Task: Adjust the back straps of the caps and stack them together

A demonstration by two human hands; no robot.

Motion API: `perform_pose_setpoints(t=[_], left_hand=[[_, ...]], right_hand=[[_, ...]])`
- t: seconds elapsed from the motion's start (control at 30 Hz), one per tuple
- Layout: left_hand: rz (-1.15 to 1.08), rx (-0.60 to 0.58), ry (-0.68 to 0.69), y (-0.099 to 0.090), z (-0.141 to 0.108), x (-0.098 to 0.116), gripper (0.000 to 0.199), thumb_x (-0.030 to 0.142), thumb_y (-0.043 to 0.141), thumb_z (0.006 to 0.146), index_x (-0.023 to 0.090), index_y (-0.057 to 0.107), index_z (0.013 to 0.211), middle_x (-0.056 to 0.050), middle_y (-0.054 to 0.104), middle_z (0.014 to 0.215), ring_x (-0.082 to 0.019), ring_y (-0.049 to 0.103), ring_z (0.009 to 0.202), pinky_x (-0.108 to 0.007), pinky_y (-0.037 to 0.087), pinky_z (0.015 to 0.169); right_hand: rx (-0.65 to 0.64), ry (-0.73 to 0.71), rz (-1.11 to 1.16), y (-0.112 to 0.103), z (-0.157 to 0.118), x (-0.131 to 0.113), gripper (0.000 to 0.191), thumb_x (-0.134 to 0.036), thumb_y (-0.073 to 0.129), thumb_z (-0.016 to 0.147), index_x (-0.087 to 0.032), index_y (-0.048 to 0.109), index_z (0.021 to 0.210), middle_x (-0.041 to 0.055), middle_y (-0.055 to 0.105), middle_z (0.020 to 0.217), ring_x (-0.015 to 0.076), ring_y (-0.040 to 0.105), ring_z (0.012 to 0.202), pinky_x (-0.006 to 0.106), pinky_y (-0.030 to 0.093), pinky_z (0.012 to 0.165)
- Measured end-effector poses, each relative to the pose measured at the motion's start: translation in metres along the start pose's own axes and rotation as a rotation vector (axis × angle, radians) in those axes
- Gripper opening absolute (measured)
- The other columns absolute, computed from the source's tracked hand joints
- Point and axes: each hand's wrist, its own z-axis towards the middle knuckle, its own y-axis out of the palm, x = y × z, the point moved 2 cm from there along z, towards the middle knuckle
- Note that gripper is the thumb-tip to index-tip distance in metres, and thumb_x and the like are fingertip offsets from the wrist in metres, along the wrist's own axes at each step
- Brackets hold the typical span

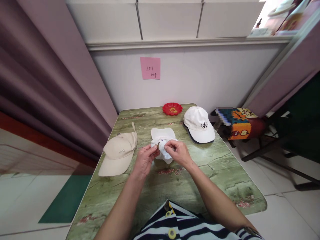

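A small white cap [163, 133] with a light patterned part lies on the table in front of me, its brim pointing away. My left hand [146, 158] is closed, thumb and fingers pinching the near left edge of this cap. On the other side my right hand [178, 152] also pinches the cap, at its near right part. A small dark spot shows by my left thumb; I cannot make out what it is. To the left rests a beige cap [118, 151] with a loose strap sticking up. At the right, a white cap with black letters [198, 121] sits stacked on a dark cap [190, 134].
The green wood-patterned table [212, 186] stands against a wall. A red scalloped dish [172, 109] sits at its far edge. A pink note [150, 68] hangs on the wall. Beyond the right edge is a stool with a colourful cover [241, 123]; purple curtains [62, 66] hang left.
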Motion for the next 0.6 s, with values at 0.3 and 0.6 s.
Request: perform_pose_setpoints(t=[0.3,0.6], left_hand=[[-0.005,0.027,0.011,0.0023,-0.0004,-0.001,0.031,0.024,0.09,0.054,0.011,0.073,0.077,-0.003,0.071,0.076,-0.011,0.062,0.065,-0.024,0.051,0.069],[-0.002,0.013,-0.005,0.0072,-0.0016,-0.0051,0.035,0.026,0.091,0.051,0.01,0.074,0.077,-0.005,0.072,0.076,-0.013,0.064,0.068,-0.026,0.052,0.071]], right_hand=[[0.015,0.007,-0.032,0.004,-0.0018,-0.0048,0.017,-0.036,0.061,0.082,-0.022,0.07,0.077,-0.0026,0.068,0.068,0.0121,0.056,0.06,0.022,0.04,0.061],[0.019,0.024,-0.041,0.0073,0.0,-0.0033,0.018,-0.036,0.06,0.082,-0.021,0.07,0.076,-0.0031,0.065,0.064,0.0115,0.052,0.057,0.021,0.037,0.058]])
